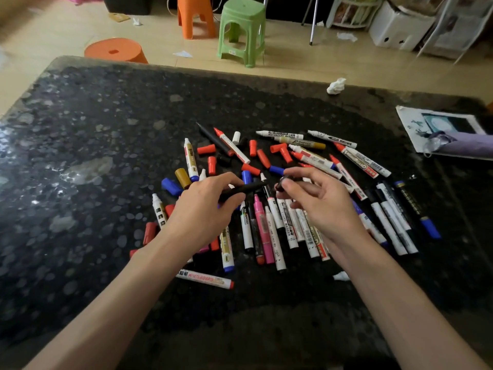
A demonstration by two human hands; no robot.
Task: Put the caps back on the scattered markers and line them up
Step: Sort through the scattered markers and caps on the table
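Above the middle of the table (106, 156), the left hand (205, 206) is curled round a black marker (245, 188) whose tip points right, and the right hand (320, 201) pinches what looks like a dark cap (282, 182) just beside that tip. Met off-line, the cap could slip from the pinch into the pile of markers (266, 231) below, or ink could smear the fingers (289, 186).

L hand (204, 206) grips black marker (244, 189). R hand (317, 198) pinches black cap (282, 184) just beside its tip. Loose markers, caps on table (106, 145).
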